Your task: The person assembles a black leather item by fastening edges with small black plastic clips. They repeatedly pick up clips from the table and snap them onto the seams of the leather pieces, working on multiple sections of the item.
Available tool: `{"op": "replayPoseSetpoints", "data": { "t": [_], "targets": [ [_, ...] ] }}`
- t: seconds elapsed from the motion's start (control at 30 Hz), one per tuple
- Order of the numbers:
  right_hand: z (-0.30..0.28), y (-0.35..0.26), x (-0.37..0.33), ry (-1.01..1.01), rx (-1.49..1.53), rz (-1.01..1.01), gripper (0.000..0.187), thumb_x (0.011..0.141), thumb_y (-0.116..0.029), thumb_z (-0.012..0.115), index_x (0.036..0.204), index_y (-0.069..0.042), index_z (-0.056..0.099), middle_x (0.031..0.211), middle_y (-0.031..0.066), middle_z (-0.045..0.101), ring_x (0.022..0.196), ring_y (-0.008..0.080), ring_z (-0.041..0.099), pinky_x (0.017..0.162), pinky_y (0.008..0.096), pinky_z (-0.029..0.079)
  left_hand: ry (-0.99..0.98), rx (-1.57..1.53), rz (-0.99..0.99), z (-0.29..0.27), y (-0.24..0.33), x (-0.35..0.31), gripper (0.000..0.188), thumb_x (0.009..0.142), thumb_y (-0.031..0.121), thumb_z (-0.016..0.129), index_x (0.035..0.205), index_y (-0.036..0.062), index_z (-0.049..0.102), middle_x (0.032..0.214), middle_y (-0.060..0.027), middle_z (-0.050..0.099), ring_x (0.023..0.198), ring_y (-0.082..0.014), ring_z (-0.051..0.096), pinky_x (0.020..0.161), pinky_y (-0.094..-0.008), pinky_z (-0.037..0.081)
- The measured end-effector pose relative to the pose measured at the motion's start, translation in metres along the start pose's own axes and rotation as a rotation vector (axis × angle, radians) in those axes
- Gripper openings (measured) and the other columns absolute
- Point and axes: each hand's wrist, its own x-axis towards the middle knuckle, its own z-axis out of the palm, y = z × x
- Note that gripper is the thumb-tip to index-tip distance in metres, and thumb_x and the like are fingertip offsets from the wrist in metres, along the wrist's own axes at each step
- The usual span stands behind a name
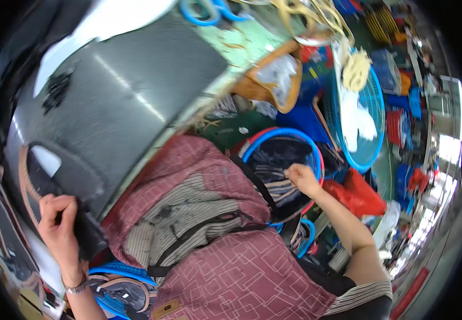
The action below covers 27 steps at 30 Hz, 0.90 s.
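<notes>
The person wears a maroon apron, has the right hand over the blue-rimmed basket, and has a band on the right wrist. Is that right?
Not quite: in the head view, the band is on the left hand's wrist. The apron is maroon, and the right hand is over the blue-rimmed basket.

Above the black board (151,64) there is room for a hand to pass. Around the right hand (305,181), the blue-rimmed basket (283,130) and the red bag (356,194) obstruct sideways movement.
</notes>
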Motion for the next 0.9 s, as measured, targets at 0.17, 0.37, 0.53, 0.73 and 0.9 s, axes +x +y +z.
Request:
{"op": "replayPoseSetpoints", "data": {
  "t": [0.17,0.37,0.53,0.73,0.9],
  "targets": [
    [0.091,0.196,0.025,-0.036,-0.452,0.049,0.028,0.073,-0.027,0.066,0.093,-0.008,0.063,0.084,0.0193,0.063,0.086,0.0391,0.060,0.077,0.0490,0.047,0.040,-0.011,-0.130,-0.005,-0.020,0.003,0.006,0.084,0.005,0.062,0.080,-0.0001,0.062,0.081,-0.0011,0.060,0.081,-0.0105,0.051,0.090,-0.0272,0.036],
    [0.126,0.175,0.138,0.283,-0.682,-0.093,0.065,0.071,-0.024,0.071,0.128,-0.013,0.042,0.135,0.0096,0.037,0.122,0.0301,0.039,0.094,0.0428,0.040,0.116,-0.077,-0.261,-0.015,-0.024,0.015,0.012,0.087,0.011,0.061,0.090,0.0001,0.065,0.085,0.0013,0.061,0.081,-0.0065,0.051,0.079,-0.0202,0.037],
    [0.127,0.148,0.177,0.128,-0.830,0.161,0.097,0.070,-0.037,0.073,0.144,-0.015,0.014,0.147,0.0188,0.019,0.135,0.0347,0.024,0.103,0.0518,0.030,0.124,-0.127,-0.260,-0.013,-0.033,0.015,0.012,0.087,0.013,0.061,0.090,0.0016,0.066,0.084,0.0037,0.060,0.079,-0.0049,0.050,0.077,-0.0198,0.037],
    [0.119,0.229,0.218,0.073,-0.564,-0.087,0.082,0.071,-0.028,0.071,0.139,-0.009,0.029,0.137,0.0187,0.040,0.113,0.0312,0.051,0.099,0.0442,0.037,0.120,-0.222,-0.273,-0.015,-0.037,0.018,0.008,0.088,0.011,0.060,0.089,0.0049,0.065,0.083,0.0048,0.060,0.078,-0.0036,0.049,0.076,-0.0191,0.036],
    [0.102,0.209,0.162,0.159,-0.754,-0.161,0.098,0.067,-0.037,0.075,0.144,-0.017,0.018,0.146,0.0152,0.022,0.134,0.0299,0.024,0.107,0.0546,0.022,0.127,-0.221,-0.288,-0.021,-0.049,0.012,0.010,0.088,0.013,0.060,0.091,0.0043,0.065,0.083,0.0049,0.059,0.078,-0.0034,0.048,0.076,-0.0194,0.036]
  ]
}}
